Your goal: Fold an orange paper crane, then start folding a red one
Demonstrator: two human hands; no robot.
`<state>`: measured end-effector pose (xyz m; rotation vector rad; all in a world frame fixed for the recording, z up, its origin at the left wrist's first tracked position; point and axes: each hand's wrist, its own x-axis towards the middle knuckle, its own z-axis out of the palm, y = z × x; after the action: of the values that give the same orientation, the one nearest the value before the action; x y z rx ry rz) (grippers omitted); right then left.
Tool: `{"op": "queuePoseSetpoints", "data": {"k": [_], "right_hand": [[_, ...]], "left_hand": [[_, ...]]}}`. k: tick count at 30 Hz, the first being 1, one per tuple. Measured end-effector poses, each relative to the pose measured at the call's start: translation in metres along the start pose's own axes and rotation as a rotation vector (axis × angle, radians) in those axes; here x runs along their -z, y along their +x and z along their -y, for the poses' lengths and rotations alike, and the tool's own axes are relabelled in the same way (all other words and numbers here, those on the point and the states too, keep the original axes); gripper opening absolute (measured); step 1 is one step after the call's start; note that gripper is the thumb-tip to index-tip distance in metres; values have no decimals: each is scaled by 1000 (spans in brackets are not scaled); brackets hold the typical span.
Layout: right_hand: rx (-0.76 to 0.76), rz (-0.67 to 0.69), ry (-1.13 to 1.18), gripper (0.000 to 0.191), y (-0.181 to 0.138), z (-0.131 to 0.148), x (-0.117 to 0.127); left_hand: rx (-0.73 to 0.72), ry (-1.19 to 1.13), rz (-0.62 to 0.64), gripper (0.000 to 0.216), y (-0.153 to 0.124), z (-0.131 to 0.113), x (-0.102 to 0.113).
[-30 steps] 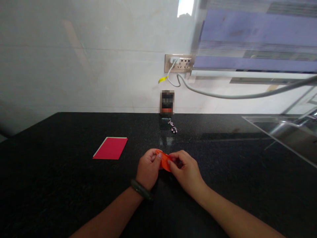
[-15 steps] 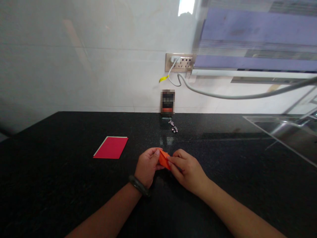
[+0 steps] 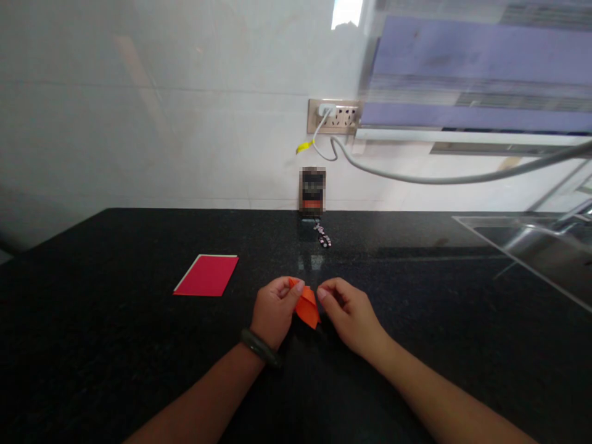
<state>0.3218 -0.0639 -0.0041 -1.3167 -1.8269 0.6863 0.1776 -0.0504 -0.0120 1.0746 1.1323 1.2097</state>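
A piece of folded orange paper (image 3: 307, 308) is held above the dark counter, in the middle of the head view. My left hand (image 3: 276, 308) is closed on its upper left part, with the thumb on top and the fingers underneath. The paper's layers show folded edges, and its lower tip points down toward me. My right hand (image 3: 350, 313) is at the paper's right edge, thumb and forefinger pinched together. Whether a bit of paper lies between those fingertips, I cannot tell.
Red square paper (image 3: 206, 275) with a pale edge lies on the black countertop (image 3: 139, 357) to the left. A blurred-out dark device (image 3: 313, 191) leans on the wall, with a beaded strap (image 3: 324, 237). A sink (image 3: 531, 243) is at right; a cable (image 3: 416, 179) hangs from the socket (image 3: 345, 116).
My right fingers have moved off the paper's face to its right edge. The orange paper has turned and shows more of its folded layers. My left hand keeps its hold.
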Motion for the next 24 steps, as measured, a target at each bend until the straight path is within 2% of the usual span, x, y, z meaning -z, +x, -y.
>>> {"op": "queuePoseSetpoints", "data": {"k": [2, 5, 7, 10, 15, 20, 24], "right_hand": [[-159, 53, 86, 26, 0, -3, -3], [-212, 182, 128, 25, -1, -7, -9], [-184, 175, 109, 18, -2, -9, -11], [-146, 60, 66, 10, 0, -10, -9], [-39, -105, -72, 11, 2, -10, -2], [126, -121, -139, 13, 1, -8, -2], [214, -118, -127, 13, 1, -7, 0]], "left_hand": [[-64, 49, -42, 18, -1, -1, 0], [-137, 96, -92, 17, -2, -1, 1], [-135, 121, -104, 19, -2, 0, 1], [-79, 152, -94, 21, -2, 4, 1], [82, 87, -69, 19, -2, 3, -1], [274, -96, -20, 14, -2, 0, -4], [335, -217, 37, 5, -2, 2, -2]]}}
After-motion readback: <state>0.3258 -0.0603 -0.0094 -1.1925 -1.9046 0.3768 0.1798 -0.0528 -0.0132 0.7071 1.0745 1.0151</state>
